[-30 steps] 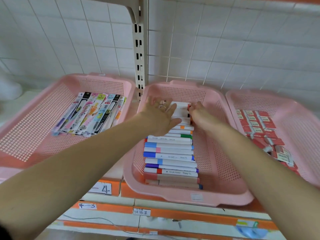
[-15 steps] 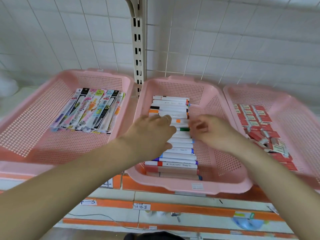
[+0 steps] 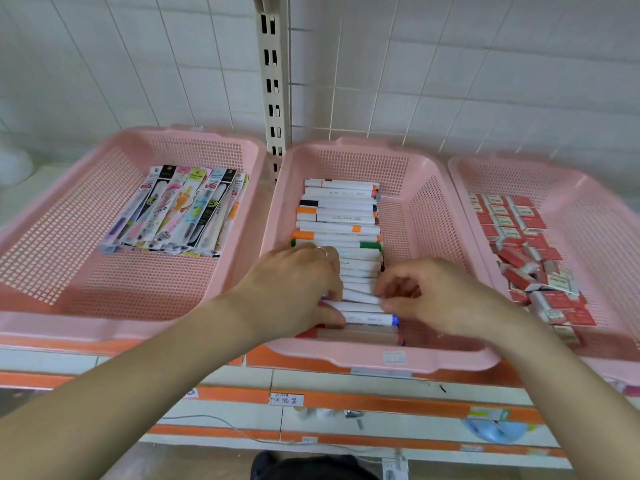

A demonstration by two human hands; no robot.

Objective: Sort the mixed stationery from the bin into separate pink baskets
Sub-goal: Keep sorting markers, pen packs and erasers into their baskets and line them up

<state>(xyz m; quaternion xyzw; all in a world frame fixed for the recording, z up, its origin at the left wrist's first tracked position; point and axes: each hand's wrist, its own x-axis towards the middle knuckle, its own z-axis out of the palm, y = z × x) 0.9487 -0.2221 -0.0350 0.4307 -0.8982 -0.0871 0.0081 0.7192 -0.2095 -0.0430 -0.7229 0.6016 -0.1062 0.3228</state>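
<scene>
Three pink baskets sit side by side on the shelf (image 3: 346, 400): L basket (image 3: 69, 237) at 9 o'clock w/ packaged pens (image 3: 180, 209) fanned in its back half, mid basket (image 3: 363, 168) dead centre, R basket (image 3: 588, 202) at 3 o'clock w/ small red boxes (image 3: 519, 237), tidy at the back, jumbled toward the front. Step in hand, as I read it: not a drop-off but squaring up the markers (image 3: 339, 216) lying in the mid basket. Sorting looks far along, but the source bin isn't in view, so can't say what's left. The markers lie crosswise in one stack running 12 to 6 o'clock down the basket floor, white barrels w/ caps in orange, green, black, blue. Far part is neat, near part has uneven ends. Both hands work the 6 o'clock part: L hand (image 3: 294, 289) is curled over the left ends, fingers and thumb closed round a few barrels; R hand (image 3: 440, 292) opposite, fingertips and thumb pinching the right ends. Next move prob. needs an even squeeze from both sides so ends line up, w/o lifting, since round barrels roll easily and could ride up over each other. A blue-capped marker (image 3: 367, 318) near the front pokes out rightward past the rest. Ring (image 3: 322, 252) on an L-hand finger.
</scene>
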